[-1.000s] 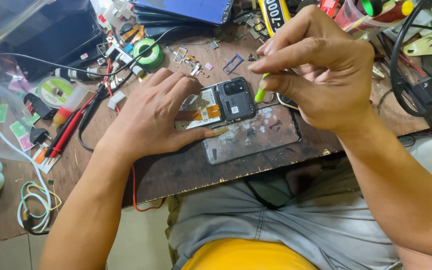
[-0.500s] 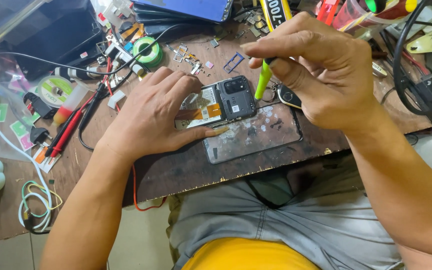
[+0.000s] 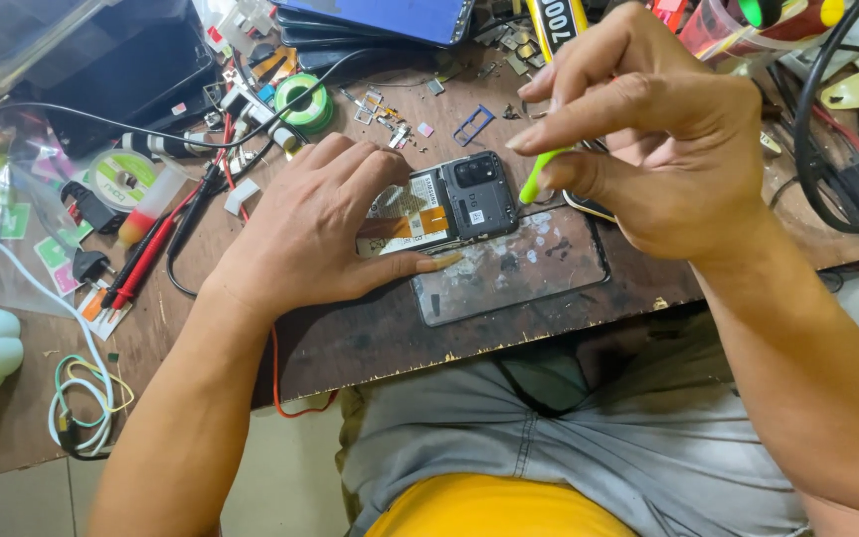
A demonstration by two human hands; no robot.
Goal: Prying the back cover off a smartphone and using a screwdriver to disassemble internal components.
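- Phone: opened, back cover off, lying flat on the brown bench; dark camera block at its right end, orange flex strip and a pale label showing at its middle. Landmark for all entries below.
- Left hand: palm down over the phone's left part, fingers spread flat and slightly apart, thumb lying along the phone's near edge. It presses, grips nothing.
- Right hand: raised just right of the phone, thumb and fingers pinched narrow on a green tool.
- Green tool: slim, tilted, its lower tip just off the phone's right end; contact cannot be told.
- Glass plate: smudged, flat, touching the phone's near-right side.
- Solder spool: green, behind the phone to the left.
- Red probes: well left of the phone, lying slanted beside black cable.
- SIM tray: blue, just behind the phone.
- Coiled wires: far left, nearer the bench edge.
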